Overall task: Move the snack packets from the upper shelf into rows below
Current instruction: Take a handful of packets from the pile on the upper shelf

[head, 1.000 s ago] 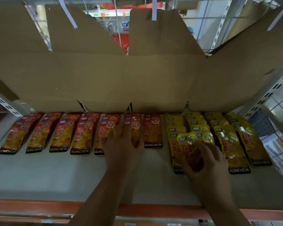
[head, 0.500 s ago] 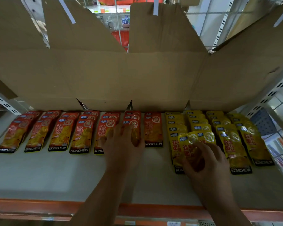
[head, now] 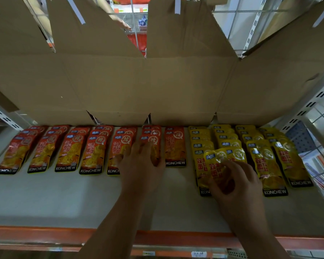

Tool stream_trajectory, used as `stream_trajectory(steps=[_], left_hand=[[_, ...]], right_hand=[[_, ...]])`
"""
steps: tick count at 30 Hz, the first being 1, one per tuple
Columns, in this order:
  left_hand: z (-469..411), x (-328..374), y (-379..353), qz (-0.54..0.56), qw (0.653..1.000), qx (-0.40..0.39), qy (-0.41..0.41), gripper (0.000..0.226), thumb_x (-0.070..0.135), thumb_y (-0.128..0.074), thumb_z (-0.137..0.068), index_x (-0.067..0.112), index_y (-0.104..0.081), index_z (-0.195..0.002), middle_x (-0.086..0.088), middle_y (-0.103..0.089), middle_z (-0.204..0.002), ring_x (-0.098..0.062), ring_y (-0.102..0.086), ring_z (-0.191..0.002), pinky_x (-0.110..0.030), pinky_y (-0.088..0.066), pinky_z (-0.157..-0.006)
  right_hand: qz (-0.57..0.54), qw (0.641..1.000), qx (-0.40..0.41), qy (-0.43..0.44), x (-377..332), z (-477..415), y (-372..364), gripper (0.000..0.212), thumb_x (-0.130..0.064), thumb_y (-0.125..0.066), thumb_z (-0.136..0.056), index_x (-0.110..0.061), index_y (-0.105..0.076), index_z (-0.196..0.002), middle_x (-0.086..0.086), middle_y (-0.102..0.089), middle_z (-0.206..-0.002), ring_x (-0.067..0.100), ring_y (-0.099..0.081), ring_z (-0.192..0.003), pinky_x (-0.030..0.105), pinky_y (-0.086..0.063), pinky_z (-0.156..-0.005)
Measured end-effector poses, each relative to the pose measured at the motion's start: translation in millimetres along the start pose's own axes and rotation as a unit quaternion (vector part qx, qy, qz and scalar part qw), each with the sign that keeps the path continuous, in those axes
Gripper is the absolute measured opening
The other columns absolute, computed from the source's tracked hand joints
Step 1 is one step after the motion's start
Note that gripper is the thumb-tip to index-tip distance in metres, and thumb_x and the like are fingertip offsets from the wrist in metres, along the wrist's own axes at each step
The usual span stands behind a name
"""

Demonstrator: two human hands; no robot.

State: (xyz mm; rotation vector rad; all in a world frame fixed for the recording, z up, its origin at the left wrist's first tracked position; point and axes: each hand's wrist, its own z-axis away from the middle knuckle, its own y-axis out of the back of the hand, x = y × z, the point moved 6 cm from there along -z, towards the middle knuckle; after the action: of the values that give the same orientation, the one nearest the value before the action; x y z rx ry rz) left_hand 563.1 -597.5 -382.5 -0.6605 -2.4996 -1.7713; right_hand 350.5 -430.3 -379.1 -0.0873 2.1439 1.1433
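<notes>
Several rows of red snack packets (head: 67,152) lie on the left half of the white shelf (head: 64,199), and rows of yellow snack packets (head: 266,161) lie on the right half. My left hand (head: 140,165) lies flat with straight fingers on the red packets near the middle. My right hand (head: 234,184) curls its fingers round a crumpled yellow packet (head: 221,157) on top of the second yellow row.
A flattened brown cardboard sheet (head: 157,86) stands along the back of the shelf. White slotted uprights (head: 314,101) frame the right side. An orange shelf edge (head: 45,234) runs along the front. Another person's hand (head: 123,24) shows behind the wire grid.
Both hands stay almost in place. The view has tilted slightly, and another person's hand has appeared behind the cardboard.
</notes>
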Motion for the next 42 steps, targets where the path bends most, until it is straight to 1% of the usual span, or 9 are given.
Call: stream_trajectory(steps=[5,18,23,27,29,33,37,40,42], left_hand=[[1.0,0.7,-4.3,0.011,1.0,-0.008,-0.023,0.058,0.058,-0.077,-0.079,0.027,-0.068,-0.127,-0.001,-0.064,-0.136,-0.032,-0.061,-0.12,-0.055,-0.043,-0.096],[1.9,-0.1,-3.9,0.037,0.999,0.0,-0.026,0.056,0.057,-0.074,-0.081,0.031,-0.066,-0.13,0.0,-0.061,-0.139,-0.032,-0.057,-0.123,-0.052,-0.042,-0.097],[11.4,17.1,5.1,0.068,0.988,0.057,-0.124,0.043,0.051,-0.062,-0.084,0.028,-0.07,-0.12,0.003,-0.063,-0.122,-0.027,-0.057,-0.111,-0.047,-0.042,-0.089],[27.3,51.3,11.8,0.115,0.972,0.039,-0.2,0.039,0.044,-0.067,-0.085,0.028,-0.071,-0.12,0.004,-0.064,-0.12,-0.025,-0.058,-0.109,-0.044,-0.041,-0.091],[36.3,70.9,12.0,0.145,0.963,0.017,-0.225,0.04,0.043,-0.068,-0.085,0.027,-0.071,-0.121,0.005,-0.063,-0.119,-0.024,-0.058,-0.11,-0.043,-0.041,-0.093],[49.8,104.0,6.0,0.168,0.955,-0.021,-0.244,0.042,0.044,-0.065,-0.085,0.028,-0.071,-0.123,0.004,-0.062,-0.121,-0.025,-0.057,-0.115,-0.047,-0.043,-0.097],[56.8,137.7,2.6,0.192,0.944,-0.034,-0.265,0.043,0.046,-0.065,-0.085,0.029,-0.07,-0.123,0.003,-0.063,-0.123,-0.025,-0.057,-0.117,-0.047,-0.044,-0.094],[63.1,164.1,1.4,0.204,0.935,-0.033,-0.288,0.042,0.045,-0.066,-0.083,0.029,-0.07,-0.121,0.007,-0.063,-0.121,-0.023,-0.058,-0.113,-0.045,-0.043,-0.092],[67.3,179.5,-0.8,0.209,0.931,-0.034,-0.296,0.041,0.044,-0.067,-0.082,0.029,-0.07,-0.121,0.006,-0.063,-0.12,-0.023,-0.058,-0.111,-0.045,-0.041,-0.091]], right_hand=[[0.008,1.0,0.002,-0.007,2.4,0.3,-0.4,0.063,-0.031,-0.094,-0.069,-0.019,-0.067,-0.124,0.002,-0.058,-0.12,0.031,-0.057,-0.109,0.058,-0.05,-0.089],[0.013,1.0,0.005,-0.007,2.3,1.0,0.0,0.057,-0.038,-0.087,-0.075,-0.02,-0.065,-0.125,0.002,-0.058,-0.121,0.031,-0.058,-0.109,0.058,-0.051,-0.088],[0.017,1.0,-0.001,-0.024,6.8,-0.3,0.9,0.058,-0.042,-0.085,-0.075,-0.02,-0.065,-0.124,0.003,-0.059,-0.121,0.03,-0.058,-0.109,0.057,-0.051,-0.086],[0.011,0.999,0.003,-0.031,5.3,0.6,8.6,0.061,-0.058,-0.066,-0.075,-0.019,-0.068,-0.123,0.003,-0.061,-0.118,0.029,-0.059,-0.105,0.054,-0.052,-0.085],[0.02,0.999,0.007,-0.035,9.2,1.3,15.3,0.063,-0.059,-0.063,-0.075,-0.018,-0.068,-0.122,0.003,-0.062,-0.115,0.029,-0.059,-0.104,0.053,-0.051,-0.086],[0.04,0.996,0.037,-0.064,29.7,2.5,35.8,0.058,-0.054,-0.069,-0.075,-0.016,-0.068,-0.119,0.005,-0.064,-0.109,0.032,-0.058,-0.101,0.05,-0.051,-0.085],[0.052,0.992,0.042,-0.104,60.7,0.3,58.3,0.056,-0.049,-0.075,-0.079,-0.018,-0.065,-0.125,0.009,-0.06,-0.118,0.035,-0.06,-0.106,0.053,-0.053,-0.087],[0.074,0.985,0.03,-0.151,98.9,-8.5,76.2,0.062,-0.065,-0.063,-0.08,-0.027,-0.06,-0.128,0.004,-0.057,-0.121,0.031,-0.057,-0.11,0.051,-0.053,-0.09],[0.096,0.981,0.04,-0.162,123.2,-17.0,89.1,0.067,-0.07,-0.053,-0.078,-0.022,-0.063,-0.124,0.007,-0.06,-0.117,0.033,-0.057,-0.109,0.051,-0.051,-0.091]])
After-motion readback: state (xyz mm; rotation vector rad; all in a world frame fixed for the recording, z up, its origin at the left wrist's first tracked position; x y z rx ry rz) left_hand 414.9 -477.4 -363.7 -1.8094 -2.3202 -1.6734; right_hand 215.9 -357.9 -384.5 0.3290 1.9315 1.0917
